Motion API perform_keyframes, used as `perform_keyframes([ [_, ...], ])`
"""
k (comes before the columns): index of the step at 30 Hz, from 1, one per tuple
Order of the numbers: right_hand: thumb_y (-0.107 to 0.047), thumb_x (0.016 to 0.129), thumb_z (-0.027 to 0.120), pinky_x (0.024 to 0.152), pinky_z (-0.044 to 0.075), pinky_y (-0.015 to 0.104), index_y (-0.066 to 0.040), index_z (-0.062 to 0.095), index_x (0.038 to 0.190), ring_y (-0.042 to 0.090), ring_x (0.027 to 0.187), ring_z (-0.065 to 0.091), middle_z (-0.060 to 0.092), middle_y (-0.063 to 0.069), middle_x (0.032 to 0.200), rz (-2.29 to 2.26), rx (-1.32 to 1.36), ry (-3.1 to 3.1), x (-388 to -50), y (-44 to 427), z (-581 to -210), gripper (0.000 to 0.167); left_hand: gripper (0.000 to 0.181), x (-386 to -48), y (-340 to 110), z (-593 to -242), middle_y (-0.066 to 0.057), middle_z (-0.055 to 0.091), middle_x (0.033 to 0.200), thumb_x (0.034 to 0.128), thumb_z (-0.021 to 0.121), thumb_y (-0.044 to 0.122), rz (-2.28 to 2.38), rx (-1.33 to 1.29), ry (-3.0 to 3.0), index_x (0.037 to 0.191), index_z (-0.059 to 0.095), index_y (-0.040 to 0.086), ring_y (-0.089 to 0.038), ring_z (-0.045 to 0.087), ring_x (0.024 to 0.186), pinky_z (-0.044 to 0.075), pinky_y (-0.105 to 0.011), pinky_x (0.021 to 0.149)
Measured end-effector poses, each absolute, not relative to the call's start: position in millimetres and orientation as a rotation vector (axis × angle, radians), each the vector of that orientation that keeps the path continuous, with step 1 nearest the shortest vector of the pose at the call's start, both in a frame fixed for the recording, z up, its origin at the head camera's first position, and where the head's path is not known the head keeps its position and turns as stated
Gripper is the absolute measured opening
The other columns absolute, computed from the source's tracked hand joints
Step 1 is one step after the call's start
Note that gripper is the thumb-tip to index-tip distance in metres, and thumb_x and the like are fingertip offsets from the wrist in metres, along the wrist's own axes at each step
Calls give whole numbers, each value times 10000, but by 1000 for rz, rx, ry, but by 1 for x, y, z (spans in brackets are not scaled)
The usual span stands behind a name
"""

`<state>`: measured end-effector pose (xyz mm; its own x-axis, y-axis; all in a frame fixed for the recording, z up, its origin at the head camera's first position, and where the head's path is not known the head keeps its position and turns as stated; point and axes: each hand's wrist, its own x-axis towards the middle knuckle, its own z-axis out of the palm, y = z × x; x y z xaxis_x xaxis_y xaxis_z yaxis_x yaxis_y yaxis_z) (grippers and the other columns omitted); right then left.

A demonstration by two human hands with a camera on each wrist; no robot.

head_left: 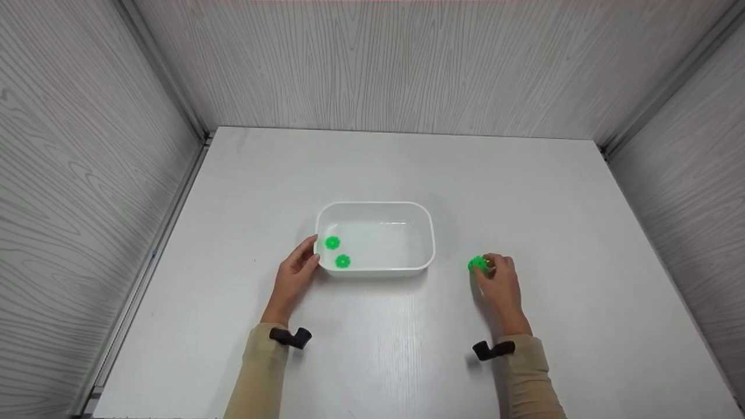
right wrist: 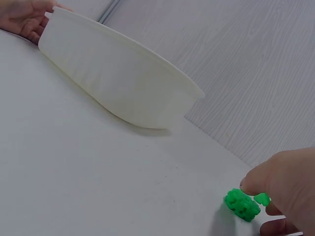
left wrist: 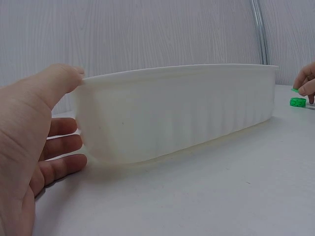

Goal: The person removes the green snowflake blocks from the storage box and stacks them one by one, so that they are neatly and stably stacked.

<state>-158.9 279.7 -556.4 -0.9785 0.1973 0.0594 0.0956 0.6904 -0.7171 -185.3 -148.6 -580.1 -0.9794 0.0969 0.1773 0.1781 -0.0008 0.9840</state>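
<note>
A white tub [head_left: 378, 272] stands on the table, with two green flower-shaped pieces [head_left: 332, 242] [head_left: 343, 261] inside near its left end. My left hand [head_left: 292, 285] touches that end from outside; in the left wrist view the thumb of this hand [left wrist: 29, 123] lies at the rim and the loosely bent fingers are by the outer wall. To the right of the tub, my right hand [head_left: 502, 288] pinches a green piece [right wrist: 262, 199] between thumb and fingers. Just beside and below it, a thicker green piece or stack [right wrist: 242, 204] rests on the table.
The white table [head_left: 372, 349] is bounded by wood-grain panels at the back [head_left: 378, 70], left [head_left: 87, 174] and right [head_left: 687, 145]. Black wrist mounts sit on the left sleeve [head_left: 291, 337] and the right sleeve [head_left: 493, 350].
</note>
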Motion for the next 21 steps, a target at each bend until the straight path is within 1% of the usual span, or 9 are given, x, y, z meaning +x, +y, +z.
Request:
perform_keyframes([
  [3,-205,879,612,797,442,411,4,534,1185,291,946,501,467,157,1056,1154,-243,-2787,-157,279,-557,378,465,-186,-148,-581,-163,456,1369,932,581,222,-2133,-303,-2181,1373,470,123,-293,434,1242,410,-233,967],
  [9,-257,917,529,872,438,404,-70,521,1238,238,1017,481,447,69,1134,1256,-325,-2795,-154,276,-559,372,512,-186,-148,-581,-150,450,1377,907,608,269,-2170,-295,-2144,1368,470,94,-272,431,1251,417,-250,964],
  [12,-269,922,523,875,440,404,-77,519,1245,232,1020,481,448,62,1134,1276,-327,-2787,-154,275,-559,376,520,-186,-148,-581,-156,449,1376,909,607,256,-2177,-298,-2144,1369,460,63,-275,433,1248,423,-251,957],
  [16,-299,923,528,867,443,401,-87,508,1253,231,1025,484,442,59,1141,1294,-331,-2783,-153,276,-559,393,501,-186,-147,-582,-155,450,1376,922,595,230,-2149,-291,-2167,1372,456,59,-277,435,1248,419,-246,961],
  [21,-333,938,523,869,446,418,-96,484,1284,233,1050,479,437,59,1177,1322,-345,-2787,-152,279,-556,422,483,-186,-146,-582,-139,456,1377,917,599,262,-2117,-279,-2185,1365,481,124,-259,436,1251,409,-245,972],
])
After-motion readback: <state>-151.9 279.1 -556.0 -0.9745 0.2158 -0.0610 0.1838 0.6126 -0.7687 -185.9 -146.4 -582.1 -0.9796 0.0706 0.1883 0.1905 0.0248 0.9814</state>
